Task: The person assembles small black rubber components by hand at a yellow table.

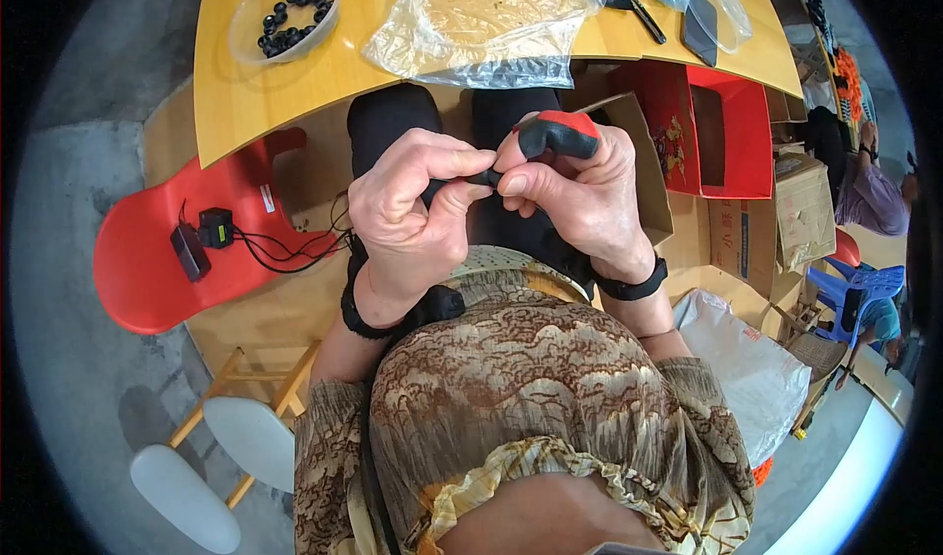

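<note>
Sitting behind a yellow table (pixel 246 93), the person holds both hands close together above the lap, below the table edge. On the table lie a clear plastic bag (pixel 486 15) and a shallow bowl of black beads (pixel 288 12); a red chair (pixel 147 260) with a small black device stands at the person's left. The left hand (pixel 408 206) and the right hand (pixel 580 196) meet at a small black piece (pixel 481 178). Its long axis runs about left to right, between the two grips. Both hands are pressed together on it, thumb against fingertips, each pinching one end. A red and black cap (pixel 558 133) covers one finger of the right hand, just above the piece.
</note>
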Demonstrator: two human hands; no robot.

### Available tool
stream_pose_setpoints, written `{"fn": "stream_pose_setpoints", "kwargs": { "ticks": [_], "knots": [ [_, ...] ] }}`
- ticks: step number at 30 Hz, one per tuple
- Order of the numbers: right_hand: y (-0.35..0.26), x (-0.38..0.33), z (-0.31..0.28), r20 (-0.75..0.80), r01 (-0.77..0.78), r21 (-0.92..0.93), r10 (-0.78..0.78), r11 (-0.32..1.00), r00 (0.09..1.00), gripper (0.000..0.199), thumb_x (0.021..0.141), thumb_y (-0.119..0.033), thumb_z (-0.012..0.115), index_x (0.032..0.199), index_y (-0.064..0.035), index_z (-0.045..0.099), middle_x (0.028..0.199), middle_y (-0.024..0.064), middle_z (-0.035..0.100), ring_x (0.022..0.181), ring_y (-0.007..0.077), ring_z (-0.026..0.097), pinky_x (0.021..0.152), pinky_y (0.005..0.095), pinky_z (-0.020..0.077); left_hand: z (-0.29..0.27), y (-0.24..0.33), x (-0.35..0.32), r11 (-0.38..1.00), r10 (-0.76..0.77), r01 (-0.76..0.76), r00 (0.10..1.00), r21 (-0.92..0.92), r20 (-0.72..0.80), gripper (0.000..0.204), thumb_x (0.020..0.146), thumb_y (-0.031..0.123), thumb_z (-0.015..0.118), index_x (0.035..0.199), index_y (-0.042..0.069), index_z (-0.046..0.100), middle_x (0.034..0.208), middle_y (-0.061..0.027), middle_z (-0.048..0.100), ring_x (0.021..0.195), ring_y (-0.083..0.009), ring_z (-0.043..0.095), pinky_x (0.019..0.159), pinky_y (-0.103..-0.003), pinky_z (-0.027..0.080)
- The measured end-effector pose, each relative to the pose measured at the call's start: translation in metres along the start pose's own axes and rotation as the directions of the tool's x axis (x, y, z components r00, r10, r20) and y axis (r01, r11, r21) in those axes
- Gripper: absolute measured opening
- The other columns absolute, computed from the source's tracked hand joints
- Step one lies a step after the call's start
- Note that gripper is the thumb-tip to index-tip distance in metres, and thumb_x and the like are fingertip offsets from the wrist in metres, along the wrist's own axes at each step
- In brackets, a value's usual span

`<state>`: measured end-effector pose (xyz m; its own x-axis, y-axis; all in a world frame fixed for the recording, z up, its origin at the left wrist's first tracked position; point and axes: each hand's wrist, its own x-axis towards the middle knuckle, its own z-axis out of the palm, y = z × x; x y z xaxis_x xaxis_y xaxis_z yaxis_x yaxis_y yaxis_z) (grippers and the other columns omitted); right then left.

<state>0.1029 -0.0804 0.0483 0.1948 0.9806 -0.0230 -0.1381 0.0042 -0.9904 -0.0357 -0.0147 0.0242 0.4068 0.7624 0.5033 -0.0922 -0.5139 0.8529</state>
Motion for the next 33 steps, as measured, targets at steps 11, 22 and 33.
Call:
{"fn": "stream_pose_setpoints", "kwargs": {
  "ticks": [11, 22, 33],
  "knots": [
    [0.008, 0.001, 0.006, -0.039, 0.112, -0.141, -0.119, 0.984, 0.992, 0.005, 0.075, 0.004, 0.063, 0.077, 0.0020, 0.059, 0.070, 0.0050, 0.058, 0.057, 0.0080, 0.053, 0.049, 0.0188, 0.0444, 0.004, -0.008, -0.004, 0.995, -0.082, 0.080, 0.996, -0.060, -0.038, 0.021, 0.062, -0.013, 0.063, 0.078, 0.000, 0.061, 0.073, -0.0091, 0.060, 0.064, -0.0171, 0.059, 0.057, -0.024, 0.045],
    [0.024, 0.009, 0.009, -0.192, 0.024, -0.041, -0.031, 0.999, 0.981, 0.008, 0.075, 0.005, 0.061, 0.078, -0.0016, 0.059, 0.063, 0.0000, 0.056, 0.056, 0.0044, 0.051, 0.049, 0.0193, 0.0423, 0.008, -0.026, -0.001, 0.995, -0.086, 0.084, 0.996, -0.049, -0.033, 0.022, 0.067, -0.015, 0.058, 0.083, -0.001, 0.062, 0.079, -0.0097, 0.062, 0.071, -0.0177, 0.061, 0.063, -0.024, 0.048],
    [0.038, 0.021, 0.013, -0.214, 0.122, -0.182, -0.160, 0.976, 0.964, 0.010, 0.068, 0.006, 0.066, 0.072, -0.0009, 0.059, 0.068, 0.0043, 0.060, 0.063, 0.0088, 0.055, 0.058, 0.0243, 0.0455, 0.008, -0.032, -0.007, 0.910, -0.270, 0.263, 0.963, -0.319, 0.025, 0.028, 0.079, -0.015, 0.049, 0.103, -0.005, 0.058, 0.102, -0.0122, 0.060, 0.091, -0.0140, 0.058, 0.078, -0.023, 0.047]
  ]
}}
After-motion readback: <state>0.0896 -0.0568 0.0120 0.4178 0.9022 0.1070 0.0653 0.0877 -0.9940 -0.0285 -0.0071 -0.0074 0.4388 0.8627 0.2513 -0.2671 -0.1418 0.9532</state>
